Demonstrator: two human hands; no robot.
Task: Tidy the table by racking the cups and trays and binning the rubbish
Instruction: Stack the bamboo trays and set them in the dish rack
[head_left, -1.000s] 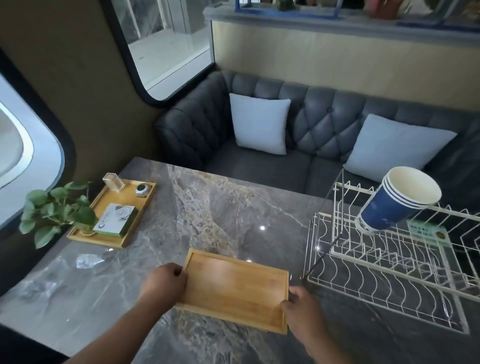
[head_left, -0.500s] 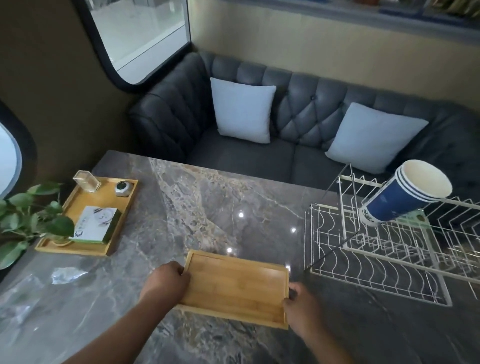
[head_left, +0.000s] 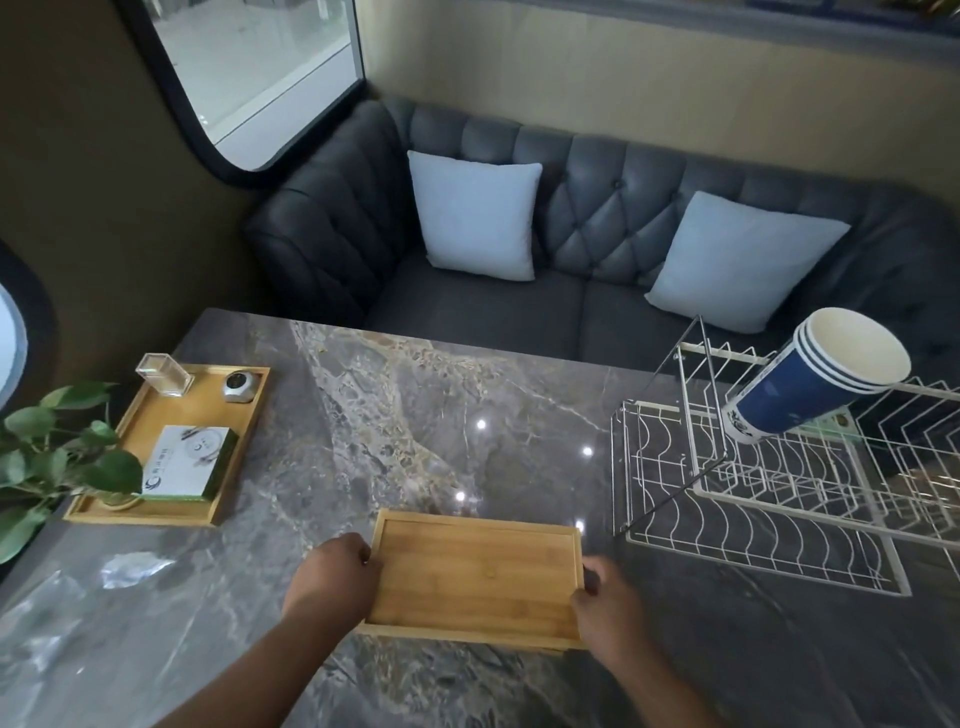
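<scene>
A grey marble table (head_left: 415, 415) fills the lower frame, with a dark tufted sofa (head_left: 571, 208) behind it at upper centre carrying two pale cushions (head_left: 475, 215). A rounded window (head_left: 260, 67) sits at upper left.

At bottom centre a bare wooden tray (head_left: 475, 577) lies between the two hands. The left hand (head_left: 332, 579) grips its left short edge, fingers curled over the rim; the right hand (head_left: 605, 605) grips the right short edge near the lower corner, fingers wrapped round it. Whether the tray rests on the table or is lifted just off it cannot be told.

At right stands a white wire rack (head_left: 753, 499), just right of the tray and apart from it. A stack of blue paper cups (head_left: 815, 379) lies tilted on the rack's upper tier, mouths facing upper right.

At left a second tray (head_left: 156, 457) holds a green-edged box (head_left: 189, 462), a clear plastic holder (head_left: 163, 374) and a small round grey object (head_left: 239, 387). A leafy plant (head_left: 52, 457) overlaps its lower left corner. A crumpled clear wrapper (head_left: 130, 569) lies on the table at lower left, well apart from the hands.
</scene>
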